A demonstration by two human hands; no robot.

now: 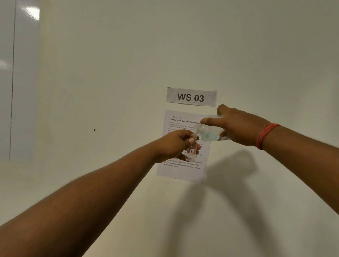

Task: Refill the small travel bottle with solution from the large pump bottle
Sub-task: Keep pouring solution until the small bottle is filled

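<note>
Presently, at far left, a whiteboard (11, 71) with ruled lines and handwritten headings hangs on the wall. Moving right, the left hand (175, 145) is raised in front of the wall, fingers and thumb curled round the small travel bottle (191, 148), which stands roughly upright, is clear and bears a small label with a red border. Behind both hands a printed task sheet (181, 170) is fixed to the wall, with a sign reading "WS 03" (191, 97) above it. Right of the travel bottle, the right hand (237, 127) grips the large bottle (210, 132), tipped on its side with its open neck just above the travel bottle's mouth. Pale blue liquid lies in it; any flow appears too blurred to confirm. A red thread band (266, 136) circles the right wrist.
</note>
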